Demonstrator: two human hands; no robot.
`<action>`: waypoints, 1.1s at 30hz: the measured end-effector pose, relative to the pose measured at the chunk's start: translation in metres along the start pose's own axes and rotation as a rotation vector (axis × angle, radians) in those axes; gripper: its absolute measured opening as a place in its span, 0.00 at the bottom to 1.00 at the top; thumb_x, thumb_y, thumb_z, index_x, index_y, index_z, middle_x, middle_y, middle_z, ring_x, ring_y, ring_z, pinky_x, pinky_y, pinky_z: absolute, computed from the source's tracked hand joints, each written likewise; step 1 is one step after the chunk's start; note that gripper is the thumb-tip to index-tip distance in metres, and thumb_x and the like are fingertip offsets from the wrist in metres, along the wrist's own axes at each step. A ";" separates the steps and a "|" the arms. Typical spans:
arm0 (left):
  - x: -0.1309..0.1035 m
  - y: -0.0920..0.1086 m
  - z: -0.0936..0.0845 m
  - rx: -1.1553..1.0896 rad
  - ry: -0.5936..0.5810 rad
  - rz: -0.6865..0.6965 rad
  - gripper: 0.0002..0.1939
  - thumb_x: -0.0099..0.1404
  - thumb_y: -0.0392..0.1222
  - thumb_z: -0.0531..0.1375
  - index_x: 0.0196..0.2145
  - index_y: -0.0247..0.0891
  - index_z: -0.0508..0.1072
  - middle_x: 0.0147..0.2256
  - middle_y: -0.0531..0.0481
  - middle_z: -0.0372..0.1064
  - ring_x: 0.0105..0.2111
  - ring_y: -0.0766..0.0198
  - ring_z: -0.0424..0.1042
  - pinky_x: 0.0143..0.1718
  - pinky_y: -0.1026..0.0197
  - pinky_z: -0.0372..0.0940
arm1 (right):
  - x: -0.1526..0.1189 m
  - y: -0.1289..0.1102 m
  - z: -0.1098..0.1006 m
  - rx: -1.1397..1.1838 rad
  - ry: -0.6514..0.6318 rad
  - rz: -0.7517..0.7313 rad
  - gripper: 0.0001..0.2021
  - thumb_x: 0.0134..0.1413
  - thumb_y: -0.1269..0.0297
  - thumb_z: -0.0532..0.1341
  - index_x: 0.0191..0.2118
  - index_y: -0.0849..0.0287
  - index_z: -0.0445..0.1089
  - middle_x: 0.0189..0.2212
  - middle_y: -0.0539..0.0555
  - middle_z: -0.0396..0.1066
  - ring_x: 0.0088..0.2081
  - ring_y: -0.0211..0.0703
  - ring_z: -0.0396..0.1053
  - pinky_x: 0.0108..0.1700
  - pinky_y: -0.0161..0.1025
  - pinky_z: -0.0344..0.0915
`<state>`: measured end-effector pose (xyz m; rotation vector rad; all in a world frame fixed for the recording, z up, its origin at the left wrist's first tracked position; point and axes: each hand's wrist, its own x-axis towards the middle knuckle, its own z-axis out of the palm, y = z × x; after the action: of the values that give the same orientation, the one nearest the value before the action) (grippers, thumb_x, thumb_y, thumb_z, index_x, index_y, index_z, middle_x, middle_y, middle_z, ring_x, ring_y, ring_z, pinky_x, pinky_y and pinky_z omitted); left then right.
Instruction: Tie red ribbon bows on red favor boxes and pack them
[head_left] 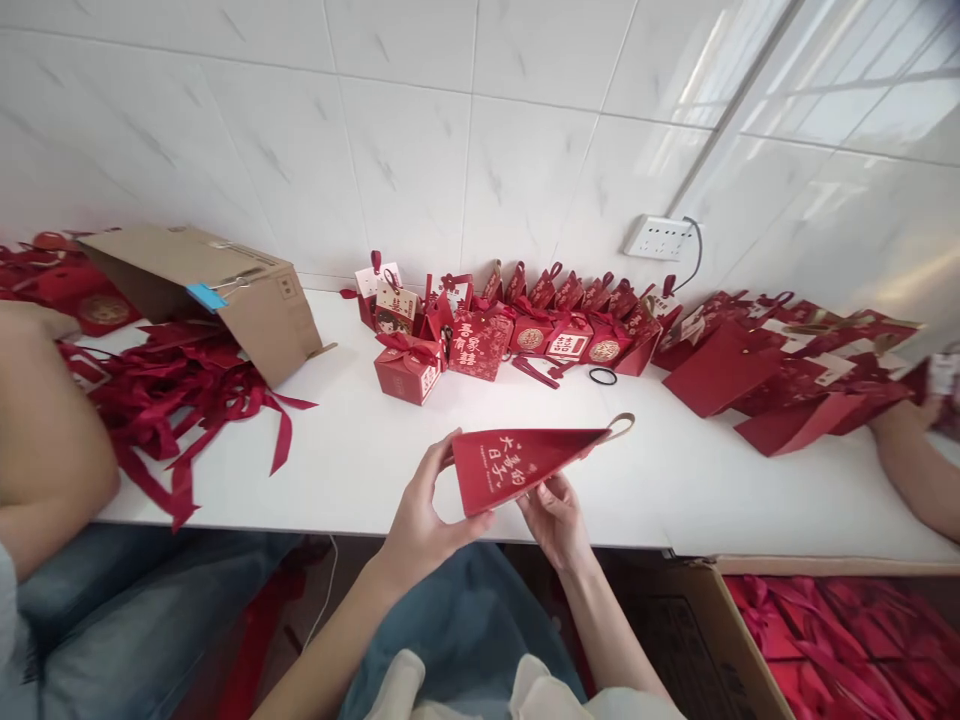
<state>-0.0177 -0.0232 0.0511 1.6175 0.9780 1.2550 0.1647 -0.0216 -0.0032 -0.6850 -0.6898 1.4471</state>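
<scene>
Between my hands, over the table's front edge, I hold a red triangular gift box (484, 465) with pale Chinese lettering and a looped ribbon at its pointed end. My left hand (427, 510) grips the wide base end, thumb below and fingers above. Under the pointed half, my right hand (556, 515) has its fingers closed on the lower edge; part of them is hidden behind the box. Beyond it on the white table stand a small red box with a bow (407, 370) and a flat-faced red box (480, 342).
A row of red gift boxes (566, 345) lines the tiled wall. At left lie red ribbons (187, 400) by a cardboard box (289, 320). More red boxes (724, 370) pile at right. A carton (720, 640) of red items stands below. Other people's arms (52, 430) reach in from both sides.
</scene>
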 end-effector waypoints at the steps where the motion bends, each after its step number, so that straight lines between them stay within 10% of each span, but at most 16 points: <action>1: 0.001 0.007 0.004 0.029 0.003 0.063 0.38 0.51 0.43 0.67 0.56 0.42 0.57 0.53 0.41 0.60 0.54 0.51 0.62 0.54 0.52 0.60 | -0.002 0.000 0.001 0.000 0.005 0.009 0.15 0.39 0.60 0.70 0.37 0.52 0.72 0.37 0.51 0.74 0.39 0.44 0.72 0.43 0.44 0.71; 6: 0.005 0.027 0.012 0.064 0.001 0.245 0.38 0.45 0.43 0.71 0.53 0.42 0.61 0.49 0.43 0.63 0.50 0.52 0.64 0.51 0.53 0.63 | -0.009 -0.009 0.005 -0.046 0.059 0.015 0.20 0.34 0.52 0.71 0.37 0.52 0.71 0.35 0.52 0.74 0.34 0.47 0.73 0.37 0.47 0.73; 15: 0.025 0.026 0.007 -0.466 0.115 -0.198 0.30 0.54 0.59 0.62 0.50 0.43 0.63 0.39 0.47 0.70 0.35 0.62 0.72 0.30 0.65 0.67 | -0.022 -0.026 0.020 -0.137 0.079 0.018 0.26 0.44 0.45 0.64 0.47 0.55 0.68 0.43 0.58 0.73 0.41 0.53 0.73 0.39 0.46 0.72; 23: 0.024 0.040 0.009 -0.528 0.013 -0.186 0.19 0.57 0.51 0.63 0.43 0.40 0.67 0.40 0.47 0.70 0.29 0.67 0.70 0.23 0.68 0.67 | -0.030 -0.036 0.026 -0.025 0.021 0.283 0.26 0.50 0.40 0.56 0.45 0.56 0.70 0.38 0.57 0.75 0.39 0.49 0.74 0.34 0.43 0.74; 27: 0.022 0.029 0.013 -0.553 0.002 -0.180 0.36 0.47 0.58 0.67 0.51 0.43 0.62 0.48 0.43 0.67 0.44 0.55 0.70 0.39 0.59 0.70 | -0.027 -0.041 0.031 -0.218 0.051 0.086 0.24 0.48 0.43 0.60 0.45 0.56 0.67 0.42 0.58 0.73 0.36 0.49 0.74 0.30 0.41 0.74; 33: 0.017 0.010 0.019 -0.820 0.182 -0.287 0.30 0.48 0.58 0.63 0.46 0.42 0.66 0.40 0.46 0.71 0.36 0.56 0.72 0.29 0.59 0.69 | -0.034 -0.095 0.046 -0.947 0.069 -0.357 0.18 0.51 0.51 0.62 0.44 0.55 0.67 0.35 0.56 0.72 0.32 0.45 0.72 0.29 0.38 0.71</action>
<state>0.0053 -0.0139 0.0629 0.7149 0.6326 1.3634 0.1894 -0.0569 0.0991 -1.2433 -1.3828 0.7072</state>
